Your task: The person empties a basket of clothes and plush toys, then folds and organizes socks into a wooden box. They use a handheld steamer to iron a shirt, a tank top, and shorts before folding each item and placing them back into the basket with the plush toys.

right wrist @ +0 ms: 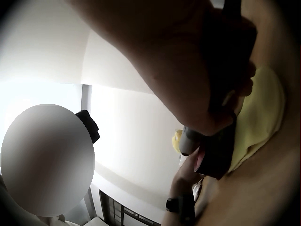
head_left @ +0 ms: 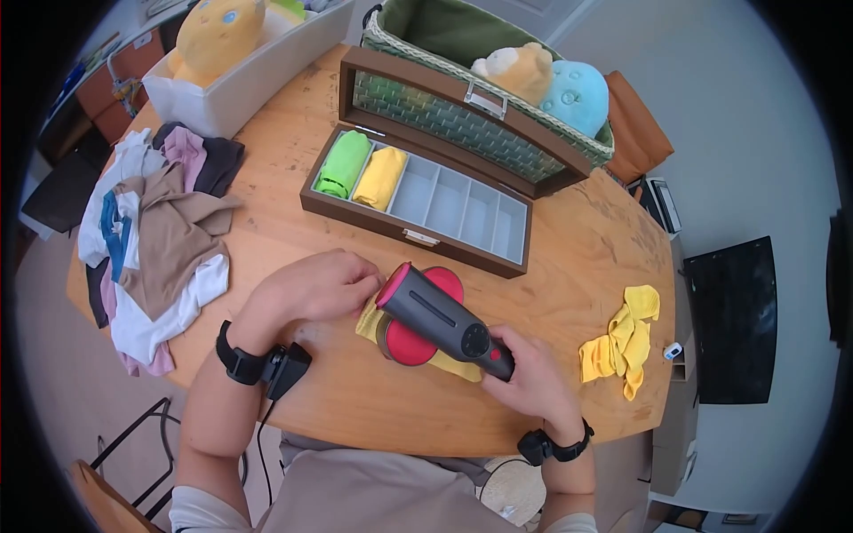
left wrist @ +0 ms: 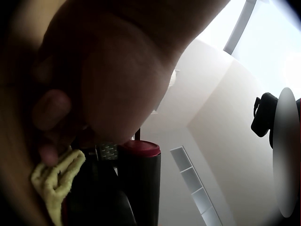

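Note:
My right hand (head_left: 533,377) grips the handle of a dark grey and red handheld garment steamer (head_left: 440,311). The steamer's red rounded base lies over a yellow cloth (head_left: 457,364) on the table, hiding most of it. My left hand (head_left: 329,284) has its fingers curled at the cloth's left end, just beside the steamer. In the left wrist view a folded yellow edge of the cloth (left wrist: 59,181) shows at the fingertips. The right wrist view shows the cloth (right wrist: 261,113) spread flat beside the steamer (right wrist: 216,153).
Behind stands an open brown compartment box (head_left: 418,213) holding a green roll (head_left: 344,165) and a yellow roll (head_left: 381,178). Piled clothes (head_left: 160,240) lie at left, another yellow cloth (head_left: 624,342) at right. A white bin (head_left: 258,80) and a woven basket (head_left: 409,44) hold plush toys.

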`<control>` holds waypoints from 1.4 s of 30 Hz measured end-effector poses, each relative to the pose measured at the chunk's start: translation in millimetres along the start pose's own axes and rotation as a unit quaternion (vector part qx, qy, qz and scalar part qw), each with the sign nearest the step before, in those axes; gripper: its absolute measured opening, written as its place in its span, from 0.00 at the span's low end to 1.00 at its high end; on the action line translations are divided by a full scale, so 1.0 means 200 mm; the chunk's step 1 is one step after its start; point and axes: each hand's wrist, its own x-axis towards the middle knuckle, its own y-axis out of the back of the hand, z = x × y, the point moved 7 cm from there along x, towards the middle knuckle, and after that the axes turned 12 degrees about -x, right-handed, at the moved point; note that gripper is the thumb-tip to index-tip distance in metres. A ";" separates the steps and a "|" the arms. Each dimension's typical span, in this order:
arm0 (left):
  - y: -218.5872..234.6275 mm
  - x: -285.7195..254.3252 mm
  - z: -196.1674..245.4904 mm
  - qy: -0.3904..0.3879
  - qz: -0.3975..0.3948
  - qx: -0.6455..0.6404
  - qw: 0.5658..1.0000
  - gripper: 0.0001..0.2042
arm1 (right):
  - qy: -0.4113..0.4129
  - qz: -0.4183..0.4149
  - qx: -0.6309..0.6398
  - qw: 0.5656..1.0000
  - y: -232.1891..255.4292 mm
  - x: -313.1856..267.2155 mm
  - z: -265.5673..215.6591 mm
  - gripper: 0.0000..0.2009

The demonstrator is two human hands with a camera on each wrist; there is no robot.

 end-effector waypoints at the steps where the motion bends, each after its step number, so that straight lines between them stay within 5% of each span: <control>1: 0.00 0.00 0.00 0.001 -0.001 -0.001 1.000 0.16 | -0.013 -0.005 0.005 1.000 0.00 -0.01 0.01 0.21; 12: 0.00 0.01 -0.01 -0.022 0.033 0.102 0.994 0.12 | -0.055 -0.037 -0.003 0.998 0.06 -0.13 0.11 0.23; 26: 0.00 -0.01 0.02 -0.028 0.066 0.063 0.995 0.12 | -0.188 -0.043 -0.002 0.981 0.12 -0.53 0.42 0.19; 33: -0.05 -0.01 0.07 0.001 0.047 0.164 0.985 0.12 | -0.160 0.107 0.153 0.969 -0.04 -0.74 0.53 0.16; 35: -0.08 0.00 0.09 -0.017 0.029 0.159 0.987 0.12 | -0.242 0.115 0.352 0.897 -0.10 -0.82 0.57 0.14; 37: -0.13 0.02 0.16 -0.060 0.009 0.038 0.997 0.11 | -0.231 0.130 0.444 0.856 -0.19 -0.86 0.61 0.16; 39: -0.20 0.04 0.30 -0.073 -0.016 0.036 0.997 0.10 | -0.149 0.178 0.615 0.754 -0.26 -0.87 0.65 0.20; 42: -0.32 0.06 0.61 -0.107 -0.026 0.059 0.992 0.08 | -0.093 0.202 0.688 0.691 -0.32 -0.88 0.69 0.23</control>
